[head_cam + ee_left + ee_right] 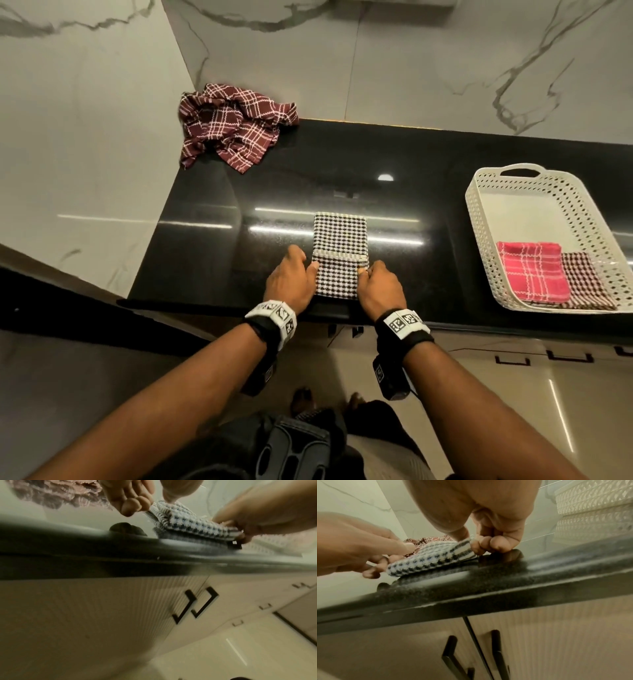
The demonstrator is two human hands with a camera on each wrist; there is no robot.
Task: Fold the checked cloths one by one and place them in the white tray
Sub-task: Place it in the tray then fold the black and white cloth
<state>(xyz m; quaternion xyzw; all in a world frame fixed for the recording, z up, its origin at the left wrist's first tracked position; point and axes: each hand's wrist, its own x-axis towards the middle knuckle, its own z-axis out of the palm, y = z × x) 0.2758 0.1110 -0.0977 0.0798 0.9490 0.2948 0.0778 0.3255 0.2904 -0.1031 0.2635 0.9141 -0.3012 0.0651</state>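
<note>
Left hand: the left hand [291, 279] rested at the near left edge of the black-and-white houndstooth woven cloth [340, 253], thumb on top and curled fingers [133, 505] beneath, pinching the raised hem.
Right hand: the right hand [380, 286] gripped the same hem at its right end, thumb pressed above, fingers [489, 543] curled under the fabric.
Cloth between the hands: the houndstooth cloth lay as a narrow folded strip on the glossy black stone countertop [222, 240], its near end doubled over so that a pale striped border ran from one thumb to the other; the rest stretched flat beyond the fingertips.
Counter edge: just beneath both wrists, the countertop's front lip stood above beige ribbed cabinet doors with black angular handles [452, 655].
Right of the right hand: well apart from it, the white perforated plastic tray [486, 219] sat on the counter, holding a folded pink-and-white checked cloth [531, 270] that partly overlapped a folded maroon-and-white small-checked cloth [585, 284]; both lay in the tray's near end.
Far beyond the left hand: a crumpled maroon cloth with white plaid lines [233, 126] lay heaped in the corner of the counter, against the white marble-veined wall [411, 68].
</note>
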